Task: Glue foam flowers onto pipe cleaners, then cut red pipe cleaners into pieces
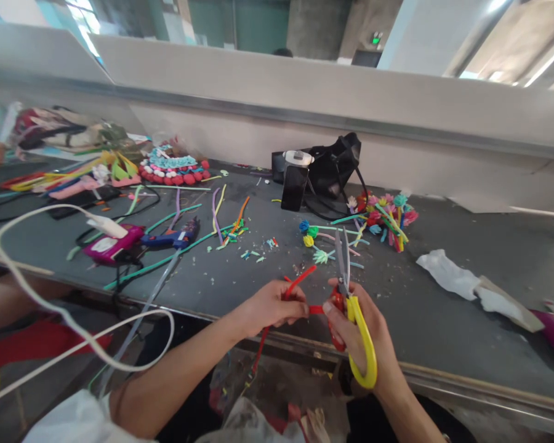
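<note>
My left hand [270, 306] is closed in a pinch on a red pipe cleaner [299, 282], which bends up past my fingers and also trails down below the table edge. My right hand [362, 326] grips scissors [351, 289] with yellow and red handles, and their blades point up and away from me. Its fingertips also touch the red pipe cleaner just right of my left hand. Both hands hover over the near edge of the dark grey table [443, 320].
Small pipe-cleaner flowers [385, 215] lie beyond the scissors, by a black bag [335, 169] and a propped phone [294, 187]. Loose pipe cleaners, cut scraps, a blue glue gun [173, 237], a pink device [111, 246] and a white cable [37, 289] lie left. White paper [447, 274] lies right.
</note>
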The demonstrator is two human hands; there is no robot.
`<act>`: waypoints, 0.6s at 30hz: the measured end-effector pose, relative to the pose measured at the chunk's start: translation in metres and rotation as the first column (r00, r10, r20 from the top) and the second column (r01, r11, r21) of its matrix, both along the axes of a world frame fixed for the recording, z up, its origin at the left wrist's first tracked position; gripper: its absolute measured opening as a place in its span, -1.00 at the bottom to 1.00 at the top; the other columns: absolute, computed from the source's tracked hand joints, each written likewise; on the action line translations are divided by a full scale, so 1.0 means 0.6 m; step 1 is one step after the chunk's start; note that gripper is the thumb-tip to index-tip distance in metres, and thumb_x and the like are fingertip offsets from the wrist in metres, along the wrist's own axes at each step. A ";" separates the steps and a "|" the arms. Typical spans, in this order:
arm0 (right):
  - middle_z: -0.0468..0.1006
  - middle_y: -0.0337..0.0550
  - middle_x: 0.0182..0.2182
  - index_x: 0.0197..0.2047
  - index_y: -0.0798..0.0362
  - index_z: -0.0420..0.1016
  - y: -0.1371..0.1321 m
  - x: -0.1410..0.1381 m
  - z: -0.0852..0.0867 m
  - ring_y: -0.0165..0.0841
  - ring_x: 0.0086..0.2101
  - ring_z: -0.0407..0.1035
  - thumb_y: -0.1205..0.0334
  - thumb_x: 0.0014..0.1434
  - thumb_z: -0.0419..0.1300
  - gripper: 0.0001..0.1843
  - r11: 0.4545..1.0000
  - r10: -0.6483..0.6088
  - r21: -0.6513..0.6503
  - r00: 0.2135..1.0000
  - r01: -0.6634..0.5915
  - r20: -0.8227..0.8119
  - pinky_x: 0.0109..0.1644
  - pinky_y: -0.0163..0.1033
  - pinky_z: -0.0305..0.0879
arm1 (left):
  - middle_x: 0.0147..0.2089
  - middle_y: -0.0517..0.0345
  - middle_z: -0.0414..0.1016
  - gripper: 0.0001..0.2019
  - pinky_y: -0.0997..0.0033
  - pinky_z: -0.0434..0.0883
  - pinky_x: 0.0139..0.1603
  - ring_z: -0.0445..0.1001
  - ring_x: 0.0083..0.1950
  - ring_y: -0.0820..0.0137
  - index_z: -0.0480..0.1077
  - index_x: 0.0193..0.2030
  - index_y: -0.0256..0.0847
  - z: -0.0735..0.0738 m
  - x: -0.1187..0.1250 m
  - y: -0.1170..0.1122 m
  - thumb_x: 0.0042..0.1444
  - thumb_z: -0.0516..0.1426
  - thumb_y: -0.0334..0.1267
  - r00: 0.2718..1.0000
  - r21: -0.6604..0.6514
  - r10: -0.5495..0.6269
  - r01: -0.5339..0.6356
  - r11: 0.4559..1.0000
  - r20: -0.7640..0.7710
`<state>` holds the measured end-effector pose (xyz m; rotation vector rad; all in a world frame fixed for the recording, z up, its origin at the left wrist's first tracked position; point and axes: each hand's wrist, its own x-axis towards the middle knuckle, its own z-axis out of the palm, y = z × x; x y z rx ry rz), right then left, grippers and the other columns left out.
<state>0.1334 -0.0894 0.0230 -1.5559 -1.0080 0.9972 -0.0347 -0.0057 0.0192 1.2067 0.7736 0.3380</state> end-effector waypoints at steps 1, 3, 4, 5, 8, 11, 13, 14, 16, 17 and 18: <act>0.31 -0.41 -0.57 0.07 -0.02 0.31 0.000 -0.002 0.001 -0.53 -0.67 0.14 -0.07 0.06 0.33 -0.42 1.000 0.003 -0.006 1.000 -0.003 -0.027 -0.65 -0.40 0.13 | -0.65 0.37 0.21 -0.80 0.51 -0.09 -0.64 0.03 -0.65 0.62 0.38 -0.45 -0.26 0.000 0.000 0.001 -0.06 0.24 -0.17 0.999 0.003 0.049 -0.049 0.999 -0.003; 0.33 -0.40 -0.57 0.07 -0.02 0.30 -0.004 -0.006 0.003 -0.53 -0.70 0.12 -0.20 0.09 0.26 -0.39 0.999 0.024 -0.045 0.995 -0.029 -0.100 -0.69 -0.40 0.10 | -0.67 0.39 0.17 -0.83 0.51 -0.10 -0.64 0.01 -0.65 0.62 0.36 -0.48 -0.25 0.001 -0.001 0.005 -0.09 0.23 -0.21 0.988 0.008 0.153 -0.153 0.988 0.013; 0.36 -0.37 -0.55 0.06 -0.02 0.29 -0.008 -0.009 0.004 -0.53 -0.70 0.13 -0.26 0.09 0.22 -0.37 0.996 0.039 -0.075 0.989 -0.050 -0.146 -0.70 -0.40 0.09 | -0.68 0.39 0.15 -0.83 0.51 -0.12 -0.64 0.00 -0.65 0.62 0.35 -0.49 -0.25 0.002 -0.003 0.008 -0.09 0.23 -0.22 0.979 0.007 0.201 -0.201 0.979 0.028; 0.39 -0.34 -0.53 0.05 -0.02 0.29 -0.013 -0.011 0.003 -0.52 -0.69 0.16 -0.31 0.09 0.19 -0.35 0.991 0.059 -0.104 0.981 -0.079 -0.187 -0.69 -0.40 0.11 | -0.68 0.40 0.14 -0.83 0.50 -0.13 -0.63 -0.01 -0.65 0.62 0.34 -0.50 -0.24 0.003 -0.005 0.011 -0.09 0.23 -0.22 0.969 0.005 0.244 -0.244 0.970 0.044; 0.43 -0.28 -0.48 0.05 -0.01 0.28 -0.032 -0.020 -0.009 -0.47 -0.61 0.27 -0.40 0.07 0.14 -0.29 0.977 0.095 -0.155 0.952 -0.144 -0.292 -0.66 -0.42 0.15 | -0.71 0.42 0.07 -0.81 0.50 -0.13 -0.63 -0.04 -0.67 0.63 0.30 -0.53 -0.22 0.008 -0.011 0.016 -0.09 0.22 -0.22 0.939 -0.001 0.333 -0.335 0.942 0.083; 0.42 -0.26 -0.50 0.02 0.02 0.27 -0.046 -0.029 -0.031 -0.45 -0.60 0.30 -0.49 -0.02 0.13 -0.19 0.958 0.132 -0.201 0.934 -0.207 -0.332 -0.65 -0.42 0.16 | -0.73 0.45 0.00 -0.83 0.48 -0.14 -0.62 -0.08 -0.69 0.63 0.29 -0.54 -0.21 0.010 -0.012 0.016 -0.09 0.21 -0.24 0.920 -0.013 0.374 -0.375 0.927 0.121; 0.42 -0.26 -0.51 0.01 0.03 0.26 -0.050 -0.033 -0.043 -0.45 -0.61 0.30 -0.54 -0.08 0.12 -0.13 0.943 0.160 -0.230 0.935 -0.239 -0.316 -0.66 -0.41 0.15 | -0.74 0.46 -0.01 -0.84 0.47 -0.16 -0.62 -0.10 -0.69 0.63 0.29 -0.55 -0.21 0.009 -0.010 0.014 -0.09 0.20 -0.26 0.920 -0.016 0.373 -0.374 0.927 0.120; 0.42 -0.26 -0.50 0.01 0.02 0.26 -0.050 -0.034 -0.046 -0.45 -0.61 0.29 -0.55 -0.09 0.12 -0.12 0.937 0.166 -0.247 0.939 -0.246 -0.302 -0.66 -0.41 0.15 | -0.74 0.45 -0.01 -0.84 0.47 -0.16 -0.62 -0.11 -0.69 0.63 0.29 -0.55 -0.21 0.008 -0.008 0.012 -0.08 0.19 -0.27 0.923 -0.016 0.367 -0.368 0.930 0.114; 0.42 -0.26 -0.49 0.02 0.00 0.28 -0.050 -0.036 -0.048 -0.46 -0.61 0.28 -0.55 -0.07 0.10 -0.15 0.926 0.183 -0.279 0.947 -0.256 -0.263 -0.66 -0.41 0.15 | -0.74 0.45 0.00 -0.84 0.47 -0.16 -0.63 -0.10 -0.69 0.63 0.28 -0.56 -0.21 0.006 -0.004 0.009 -0.09 0.18 -0.28 0.931 -0.013 0.352 -0.352 0.936 0.095; 0.42 -0.25 -0.48 0.01 -0.01 0.29 -0.049 -0.036 -0.047 -0.47 -0.61 0.26 -0.54 -0.05 0.09 -0.17 0.921 0.196 -0.289 0.950 -0.263 -0.243 -0.65 -0.41 0.15 | -0.74 0.45 0.00 -0.85 0.47 -0.15 -0.63 -0.08 -0.68 0.62 0.28 -0.57 -0.21 0.006 -0.002 0.008 -0.09 0.18 -0.28 0.935 -0.013 0.346 -0.346 0.938 0.082; 0.41 -0.25 -0.47 0.01 -0.01 0.31 -0.048 -0.037 -0.045 -0.49 -0.61 0.24 -0.53 -0.03 0.09 -0.19 0.917 0.210 -0.291 0.951 -0.271 -0.226 -0.64 -0.41 0.14 | -0.75 0.44 0.00 -0.85 0.47 -0.15 -0.63 -0.08 -0.68 0.62 0.28 -0.57 -0.21 0.005 0.000 0.007 -0.10 0.18 -0.28 0.938 -0.015 0.340 -0.340 0.940 0.066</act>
